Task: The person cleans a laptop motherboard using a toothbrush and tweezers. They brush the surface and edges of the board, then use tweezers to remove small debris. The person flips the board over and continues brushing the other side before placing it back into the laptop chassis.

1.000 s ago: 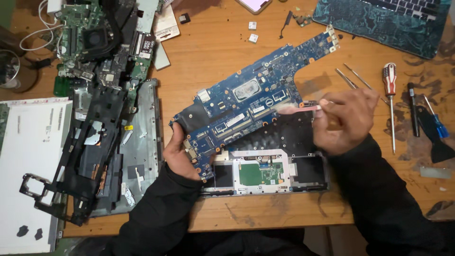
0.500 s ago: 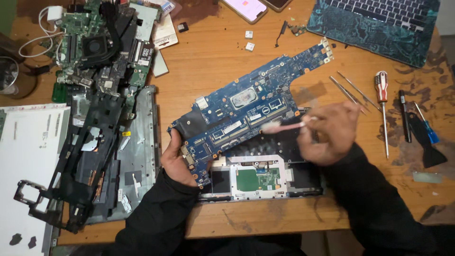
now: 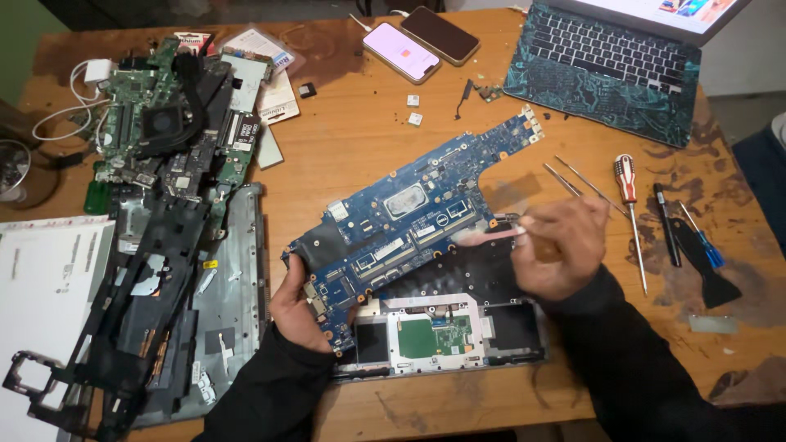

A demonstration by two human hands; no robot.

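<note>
A blue laptop motherboard [image 3: 409, 213] lies tilted across the wooden table, its lower left end lifted over an open laptop base [image 3: 442, 336]. My left hand [image 3: 296, 311] grips that lower left corner of the board. My right hand [image 3: 557, 245] hovers by the board's right side and pinches a thin pinkish tool [image 3: 483, 236] whose tip points left onto the board.
A pile of green circuit boards and black frames [image 3: 164, 147] fills the left side beside a white panel [image 3: 45, 278]. Two phones [image 3: 422, 45] and an open laptop [image 3: 614, 57] sit at the back. A red-handled screwdriver [image 3: 629, 205], tweezers and a blue tool [image 3: 704, 245] lie right.
My right hand has shifted slightly left along the board with the thin tool. The view has tilted down a little. My left hand keeps its grip on the board's corner.
</note>
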